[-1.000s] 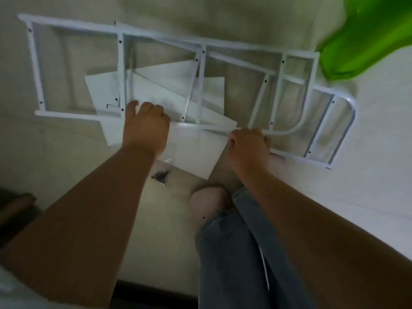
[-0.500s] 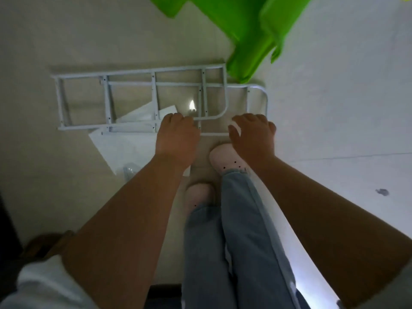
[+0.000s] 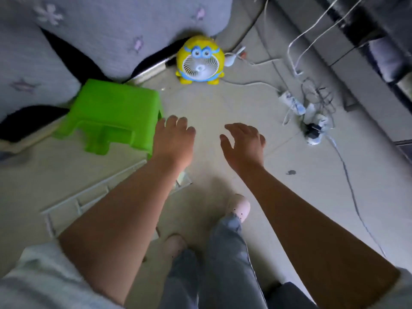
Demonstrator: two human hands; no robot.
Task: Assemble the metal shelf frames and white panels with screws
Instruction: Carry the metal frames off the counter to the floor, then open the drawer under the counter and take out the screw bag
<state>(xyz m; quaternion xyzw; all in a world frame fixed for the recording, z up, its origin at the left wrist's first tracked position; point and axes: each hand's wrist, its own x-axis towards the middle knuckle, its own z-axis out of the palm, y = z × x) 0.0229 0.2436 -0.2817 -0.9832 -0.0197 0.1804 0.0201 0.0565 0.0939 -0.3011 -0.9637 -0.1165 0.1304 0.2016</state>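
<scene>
Left hand (image 3: 172,139) and right hand (image 3: 242,143) hover empty, fingers loose. The metal frame (image 3: 100,184) beneath the left forearm looks light but rigid; grip its long rails.

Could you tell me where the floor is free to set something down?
Bare floor lies between the yellow fan, green stool and power strip, ahead of the left hand and right hand. Cables crowd the right; the metal frame fills the lower left.
</scene>
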